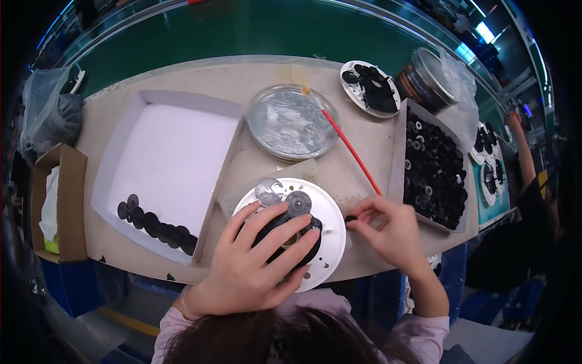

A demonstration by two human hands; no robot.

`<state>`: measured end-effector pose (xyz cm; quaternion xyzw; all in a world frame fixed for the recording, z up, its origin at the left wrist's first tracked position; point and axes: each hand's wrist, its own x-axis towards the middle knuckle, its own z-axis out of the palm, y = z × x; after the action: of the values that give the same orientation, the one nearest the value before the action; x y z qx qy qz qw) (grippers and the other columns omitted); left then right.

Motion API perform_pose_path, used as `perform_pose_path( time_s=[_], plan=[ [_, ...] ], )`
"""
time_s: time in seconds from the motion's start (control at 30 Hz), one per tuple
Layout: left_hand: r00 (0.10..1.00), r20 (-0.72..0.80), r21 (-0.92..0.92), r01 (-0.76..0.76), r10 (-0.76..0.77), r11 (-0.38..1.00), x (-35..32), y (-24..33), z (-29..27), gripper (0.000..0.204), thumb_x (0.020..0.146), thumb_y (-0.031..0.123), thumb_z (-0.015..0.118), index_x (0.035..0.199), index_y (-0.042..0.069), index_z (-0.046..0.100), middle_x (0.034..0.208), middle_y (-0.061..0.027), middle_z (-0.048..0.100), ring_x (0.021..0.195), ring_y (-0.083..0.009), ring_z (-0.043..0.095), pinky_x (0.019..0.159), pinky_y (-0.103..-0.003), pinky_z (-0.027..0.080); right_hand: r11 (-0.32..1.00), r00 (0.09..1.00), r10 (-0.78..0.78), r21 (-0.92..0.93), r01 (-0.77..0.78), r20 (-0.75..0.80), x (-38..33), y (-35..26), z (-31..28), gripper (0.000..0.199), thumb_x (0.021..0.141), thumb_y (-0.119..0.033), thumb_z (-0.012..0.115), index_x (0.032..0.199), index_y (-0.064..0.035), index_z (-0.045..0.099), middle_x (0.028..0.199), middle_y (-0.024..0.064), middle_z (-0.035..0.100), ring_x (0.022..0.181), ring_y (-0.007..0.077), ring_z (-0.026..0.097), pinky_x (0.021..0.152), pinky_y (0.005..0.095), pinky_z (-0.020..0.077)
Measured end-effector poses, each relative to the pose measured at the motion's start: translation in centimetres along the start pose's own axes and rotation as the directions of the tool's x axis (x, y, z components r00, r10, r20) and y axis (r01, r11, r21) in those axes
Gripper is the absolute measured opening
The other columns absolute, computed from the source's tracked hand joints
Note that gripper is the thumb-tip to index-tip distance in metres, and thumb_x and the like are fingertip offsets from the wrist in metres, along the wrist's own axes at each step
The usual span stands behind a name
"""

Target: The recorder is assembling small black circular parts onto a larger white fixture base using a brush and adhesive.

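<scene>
A white round base (332,239) lies near the front table edge, carrying black parts and a grey gear (298,204). My left hand (257,261) is curved over this gear assembly, fingers apart, gripping it from above and hiding much of its middle. A small black gear (316,225) shows beside the fingertips. Just right of the base, my right hand (388,227) pinches a small black part (350,218) between thumb and fingers; its exact kind is too small to tell. A clear, shiny film-like piece (268,190) sits at the base's upper left.
Several black gears (159,228) lie in a white box (176,142) at left. On the right, another box (397,170) holds many black gears. Behind are a film-covered round dish (291,121), a red-handled brush (351,148), a plate of black parts (371,88) and a tin (424,79).
</scene>
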<state>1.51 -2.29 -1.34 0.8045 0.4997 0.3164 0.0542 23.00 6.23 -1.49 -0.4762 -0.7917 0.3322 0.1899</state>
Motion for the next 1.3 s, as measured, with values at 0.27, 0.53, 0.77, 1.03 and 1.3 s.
perform_pose_path(
  time_s=[0.27,0.53,0.77,1.03,1.3],
  plan=[
    [0.995,-0.096,-0.051,0.027,-0.032,0.998,-0.6,-0.1,0.5,0.039,0.065,0.022,0.067,0.102,0.011,0.061,0.103,-0.0056,0.050,0.103,-0.0260,0.048,0.088,-0.043,0.039,0.744,0.786,0.162,0.449,-0.494,0.596,6.2,-4.7,-2.2,0.011,0.073,-0.002,0.067,0.080,0.0044,0.062,0.067,0.0074,0.063,0.057,0.0079,0.060,0.042,0.0151,0.0397],
    [0.994,-0.104,-0.033,0.009,-0.012,0.999,-0.7,-0.3,0.5,0.044,0.055,0.020,0.073,0.098,0.015,0.064,0.104,-0.0078,0.047,0.102,-0.0290,0.045,0.083,-0.038,0.043,0.824,0.669,0.172,0.267,-0.501,0.723,9.0,-4.2,-1.7,0.012,0.072,-0.001,0.067,0.079,0.0075,0.063,0.067,0.0075,0.063,0.058,0.0098,0.059,0.056,0.0192,0.0471],
    [0.991,-0.134,-0.034,0.016,-0.020,0.999,-1.1,-0.2,0.9,0.034,0.067,0.026,0.065,0.097,0.009,0.063,0.111,-0.0073,0.052,0.108,-0.0255,0.045,0.092,-0.044,0.037,0.842,0.623,0.183,0.206,-0.499,0.760,9.4,-4.3,-1.3,0.011,0.071,-0.002,0.069,0.077,0.0058,0.064,0.065,0.0073,0.062,0.055,0.0096,0.058,0.053,0.0191,0.0464],
    [0.996,-0.091,-0.004,0.019,-0.019,1.000,-0.9,-0.1,0.6,0.039,0.067,0.026,0.065,0.100,0.007,0.061,0.111,-0.0069,0.052,0.107,-0.0248,0.046,0.093,-0.046,0.034,0.952,0.734,0.179,0.073,-0.297,0.655,9.1,-4.9,-0.9,0.032,0.063,-0.020,0.079,0.066,-0.0031,0.052,0.062,-0.0009,0.051,0.055,0.0059,0.046,0.051,0.0182,0.0358],
    [1.000,-0.004,0.112,0.012,-0.012,0.994,-0.6,0.1,0.4,0.044,0.069,0.029,0.060,0.106,0.005,0.059,0.114,-0.0066,0.051,0.106,-0.0235,0.044,0.091,-0.046,0.035,0.987,0.858,0.124,0.028,-0.159,0.499,7.9,-4.2,-1.3,0.038,0.067,-0.026,0.077,0.078,-0.0069,0.046,0.072,-0.0040,0.043,0.068,0.0038,0.040,0.059,0.0179,0.0316]
  ],
)
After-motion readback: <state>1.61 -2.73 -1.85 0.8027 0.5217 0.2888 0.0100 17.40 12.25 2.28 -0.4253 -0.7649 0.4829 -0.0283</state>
